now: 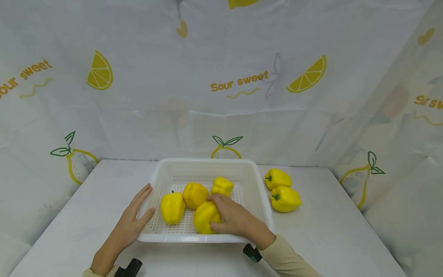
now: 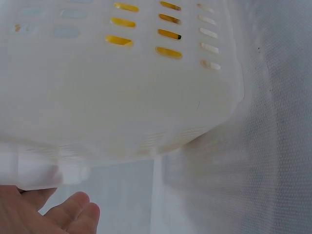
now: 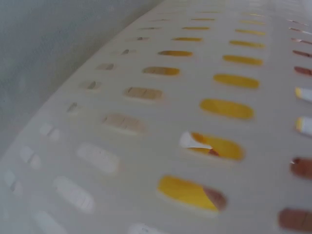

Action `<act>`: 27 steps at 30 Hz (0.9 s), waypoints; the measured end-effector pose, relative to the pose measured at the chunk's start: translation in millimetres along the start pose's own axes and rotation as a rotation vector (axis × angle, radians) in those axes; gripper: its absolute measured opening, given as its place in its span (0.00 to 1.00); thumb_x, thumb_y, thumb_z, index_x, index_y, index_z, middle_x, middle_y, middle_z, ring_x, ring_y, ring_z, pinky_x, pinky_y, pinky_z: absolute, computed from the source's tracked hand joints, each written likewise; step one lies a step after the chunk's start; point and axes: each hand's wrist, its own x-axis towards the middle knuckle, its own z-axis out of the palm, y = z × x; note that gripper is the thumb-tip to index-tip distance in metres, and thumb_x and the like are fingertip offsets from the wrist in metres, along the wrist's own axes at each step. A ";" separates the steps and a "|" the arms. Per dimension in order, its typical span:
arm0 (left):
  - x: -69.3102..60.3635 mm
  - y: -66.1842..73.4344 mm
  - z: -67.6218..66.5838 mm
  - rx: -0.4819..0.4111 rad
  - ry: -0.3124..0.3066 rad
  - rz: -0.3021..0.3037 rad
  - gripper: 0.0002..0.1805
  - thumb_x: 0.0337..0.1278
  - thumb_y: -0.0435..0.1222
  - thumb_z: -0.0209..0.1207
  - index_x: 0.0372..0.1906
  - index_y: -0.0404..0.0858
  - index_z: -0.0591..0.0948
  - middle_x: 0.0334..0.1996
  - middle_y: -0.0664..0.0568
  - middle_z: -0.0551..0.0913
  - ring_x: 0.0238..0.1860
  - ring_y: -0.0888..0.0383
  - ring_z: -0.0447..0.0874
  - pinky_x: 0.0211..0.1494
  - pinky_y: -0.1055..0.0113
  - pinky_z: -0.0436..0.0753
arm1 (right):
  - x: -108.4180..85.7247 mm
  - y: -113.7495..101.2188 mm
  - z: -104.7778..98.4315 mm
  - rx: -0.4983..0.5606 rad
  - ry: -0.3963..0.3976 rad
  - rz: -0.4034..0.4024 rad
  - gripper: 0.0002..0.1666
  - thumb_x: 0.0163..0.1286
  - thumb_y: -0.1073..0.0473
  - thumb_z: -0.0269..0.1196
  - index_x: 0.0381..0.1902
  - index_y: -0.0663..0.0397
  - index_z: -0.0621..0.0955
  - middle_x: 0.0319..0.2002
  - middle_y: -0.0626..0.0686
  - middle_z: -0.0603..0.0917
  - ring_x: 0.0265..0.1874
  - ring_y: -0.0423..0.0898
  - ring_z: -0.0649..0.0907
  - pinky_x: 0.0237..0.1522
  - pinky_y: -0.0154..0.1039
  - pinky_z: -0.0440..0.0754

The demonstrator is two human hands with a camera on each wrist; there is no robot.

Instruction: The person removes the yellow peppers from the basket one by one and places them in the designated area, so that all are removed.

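In the head view a white slotted basket (image 1: 194, 238) holds several yellow bell peppers. My right hand (image 1: 235, 219) reaches over its near right edge and grips the front pepper (image 1: 204, 218), fingers on top and thumb low on its side. An orange-yellow pepper (image 1: 195, 195), one with a green stem (image 1: 172, 208) and a smaller one (image 1: 222, 186) lie close by. My left hand (image 1: 129, 223) rests at the basket's left rim, fingers extended. The left wrist view shows fingers of my left hand (image 2: 58, 214) beside the basket wall (image 2: 97, 97); the right wrist view shows the slotted wall (image 3: 161, 146), yellow behind it.
Two more yellow peppers, one farther back (image 1: 278, 179) and one nearer (image 1: 286, 199), lie on the white table (image 1: 332, 231) to the right of the basket. A printed curtain (image 1: 166, 96) hangs behind the table and along its sides.
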 end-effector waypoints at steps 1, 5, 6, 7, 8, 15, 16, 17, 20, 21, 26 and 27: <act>0.1 0.1 0.1 0.001 0.000 -0.002 0.34 0.69 0.39 0.55 0.75 0.35 0.60 0.78 0.38 0.54 0.76 0.31 0.51 0.70 0.27 0.57 | 0.0 0.2 0.1 -0.006 0.003 -0.001 0.39 0.59 0.49 0.62 0.68 0.52 0.67 0.67 0.53 0.73 0.61 0.46 0.76 0.66 0.48 0.77; 0.3 0.2 0.5 -0.003 0.001 -0.001 0.34 0.69 0.39 0.55 0.75 0.34 0.61 0.78 0.38 0.54 0.76 0.31 0.51 0.70 0.27 0.57 | -0.1 0.9 0.6 -0.035 0.012 -0.013 0.39 0.57 0.52 0.64 0.67 0.53 0.67 0.65 0.53 0.73 0.60 0.46 0.76 0.66 0.48 0.77; 0.3 0.3 0.5 -0.003 0.001 -0.002 0.34 0.69 0.38 0.55 0.75 0.34 0.61 0.78 0.38 0.54 0.76 0.31 0.51 0.70 0.27 0.57 | -0.1 1.1 0.7 -0.040 0.014 -0.020 0.39 0.57 0.54 0.64 0.67 0.52 0.68 0.65 0.53 0.73 0.60 0.46 0.76 0.66 0.48 0.77; 0.3 0.2 0.5 -0.004 0.001 -0.001 0.34 0.69 0.38 0.55 0.75 0.34 0.61 0.78 0.38 0.54 0.76 0.30 0.51 0.70 0.27 0.57 | 0.2 1.5 0.8 -0.044 0.015 -0.026 0.38 0.57 0.55 0.65 0.66 0.51 0.68 0.65 0.54 0.73 0.60 0.47 0.76 0.67 0.49 0.77; 0.3 0.2 0.5 -0.004 0.001 0.000 0.34 0.69 0.38 0.55 0.75 0.34 0.61 0.78 0.38 0.54 0.76 0.30 0.51 0.70 0.27 0.57 | 0.2 1.7 0.8 -0.047 0.015 -0.034 0.38 0.56 0.56 0.65 0.66 0.50 0.69 0.65 0.54 0.73 0.60 0.47 0.75 0.67 0.49 0.77; 0.3 0.0 0.6 0.003 0.001 -0.006 0.34 0.69 0.39 0.55 0.75 0.35 0.61 0.78 0.39 0.54 0.76 0.31 0.51 0.70 0.27 0.57 | 1.2 3.2 1.0 -0.091 0.038 -0.101 0.38 0.51 0.62 0.67 0.63 0.46 0.73 0.64 0.54 0.74 0.64 0.52 0.74 0.70 0.55 0.71; 0.3 0.0 0.6 0.004 0.000 -0.007 0.34 0.69 0.39 0.55 0.75 0.35 0.61 0.78 0.39 0.54 0.76 0.31 0.51 0.70 0.27 0.58 | 1.5 3.2 0.9 -0.098 0.037 -0.108 0.38 0.51 0.63 0.68 0.63 0.46 0.74 0.65 0.54 0.75 0.65 0.52 0.73 0.71 0.55 0.70; 0.3 0.0 0.6 0.004 0.000 -0.008 0.34 0.69 0.39 0.55 0.75 0.35 0.61 0.78 0.39 0.54 0.76 0.31 0.51 0.70 0.27 0.58 | 1.6 3.0 0.7 -0.103 0.033 -0.112 0.39 0.51 0.64 0.68 0.63 0.46 0.74 0.65 0.54 0.74 0.66 0.52 0.73 0.71 0.55 0.70; 0.4 0.0 0.6 0.005 0.000 -0.012 0.34 0.69 0.39 0.55 0.75 0.35 0.60 0.78 0.39 0.54 0.76 0.32 0.51 0.71 0.27 0.58 | 2.0 2.8 0.3 -0.116 0.024 -0.121 0.38 0.50 0.64 0.68 0.62 0.46 0.75 0.65 0.53 0.75 0.66 0.52 0.74 0.71 0.55 0.71; 0.4 -0.1 0.7 0.006 0.001 -0.010 0.34 0.69 0.39 0.55 0.75 0.35 0.61 0.78 0.39 0.54 0.76 0.32 0.51 0.70 0.27 0.58 | 2.2 2.9 0.2 -0.121 0.022 -0.118 0.37 0.51 0.63 0.69 0.62 0.46 0.75 0.65 0.52 0.76 0.66 0.52 0.74 0.71 0.54 0.71; -0.1 -0.5 0.9 -0.001 0.004 -0.005 0.34 0.68 0.38 0.56 0.75 0.34 0.61 0.78 0.39 0.54 0.76 0.31 0.52 0.70 0.27 0.58 | 1.0 2.4 -0.2 -0.112 0.000 -0.071 0.36 0.56 0.54 0.70 0.63 0.49 0.73 0.64 0.54 0.76 0.60 0.51 0.78 0.65 0.52 0.77; -0.2 -0.6 0.8 -0.003 0.004 -0.003 0.34 0.68 0.38 0.56 0.75 0.34 0.61 0.78 0.39 0.54 0.76 0.31 0.52 0.70 0.27 0.58 | 0.7 2.2 -0.3 -0.105 -0.006 -0.056 0.36 0.57 0.51 0.70 0.63 0.49 0.72 0.65 0.55 0.75 0.59 0.51 0.79 0.64 0.51 0.79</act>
